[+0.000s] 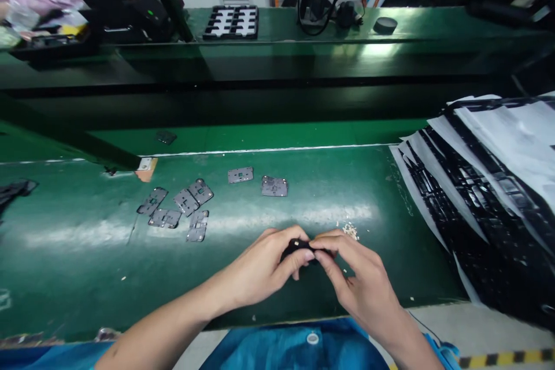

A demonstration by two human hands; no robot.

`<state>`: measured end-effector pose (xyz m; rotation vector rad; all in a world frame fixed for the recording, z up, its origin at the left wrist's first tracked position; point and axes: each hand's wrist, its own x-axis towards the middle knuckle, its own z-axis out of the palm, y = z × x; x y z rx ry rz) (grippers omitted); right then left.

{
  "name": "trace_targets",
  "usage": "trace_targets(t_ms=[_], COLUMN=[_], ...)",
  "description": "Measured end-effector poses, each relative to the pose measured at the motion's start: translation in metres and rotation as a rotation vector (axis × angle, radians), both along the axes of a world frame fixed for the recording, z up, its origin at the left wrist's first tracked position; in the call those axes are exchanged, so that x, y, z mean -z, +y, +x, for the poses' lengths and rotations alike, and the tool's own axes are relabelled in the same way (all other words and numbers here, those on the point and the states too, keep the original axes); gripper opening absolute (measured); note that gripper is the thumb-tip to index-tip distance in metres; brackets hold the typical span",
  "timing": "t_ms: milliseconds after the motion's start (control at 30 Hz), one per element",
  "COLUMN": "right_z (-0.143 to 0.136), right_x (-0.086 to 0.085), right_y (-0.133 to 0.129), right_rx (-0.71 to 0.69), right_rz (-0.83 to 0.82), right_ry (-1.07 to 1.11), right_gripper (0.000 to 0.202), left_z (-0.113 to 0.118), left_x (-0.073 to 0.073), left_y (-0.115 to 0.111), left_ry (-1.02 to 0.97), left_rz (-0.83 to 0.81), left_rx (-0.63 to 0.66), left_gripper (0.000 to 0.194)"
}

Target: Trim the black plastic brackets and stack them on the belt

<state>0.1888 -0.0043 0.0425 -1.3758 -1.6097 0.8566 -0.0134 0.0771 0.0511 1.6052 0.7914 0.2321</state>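
Observation:
Both hands meet over the front part of the green bench. My left hand (275, 257) is closed around a small black plastic part (291, 247), which has a tiny pale piece on its top. My right hand (353, 266) pinches at the right end of the same part with thumb and fingers, and its fingers hide much of that end. Just behind the right hand lies a little heap of tiny cream-coloured pieces (350, 230). Farther back are flat dark-grey plastic plates, one alone (240, 174) and an overlapping pair (274, 186).
Several similar grey plates (165, 218) lie to the left. Layered black parts between white sheets (477, 185) fill the right side. A green post (108, 150) meets the bench at the left. On the back shelf stand a black tray (232, 22) and a round black object (385, 25).

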Motion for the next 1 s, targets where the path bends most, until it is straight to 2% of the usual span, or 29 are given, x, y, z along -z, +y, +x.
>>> trace_targets(t_ms=[100, 200, 300, 533, 1000], right_z=[-0.003, -0.007, -0.011, -0.014, -0.009], right_x=[0.002, 0.016, 0.027, 0.021, 0.027], right_y=[-0.001, -0.01, -0.019, -0.019, -0.025], right_rx=[0.13, 0.261, 0.32, 0.331, 0.299], right_rz=[0.041, 0.107, 0.223, 0.395, 0.474], right_ry=[0.015, 0.079, 0.106, -0.031, -0.187], right_gripper=[0.018, 0.019, 0.026, 0.038, 0.043], left_z=[0.003, 0.009, 0.014, 0.02, 0.027], left_x=[0.0, 0.009, 0.016, 0.016, 0.011], left_y=[-0.004, -0.018, -0.03, -0.04, -0.048], left_ry=[-0.094, -0.219, -0.28, -0.326, -0.383], left_rz=[-0.011, -0.134, -0.177, -0.206, -0.304], left_rx=[-0.089, -0.183, -0.226, -0.273, -0.313], left_gripper=[0.028, 0.035, 0.038, 0.036, 0.041])
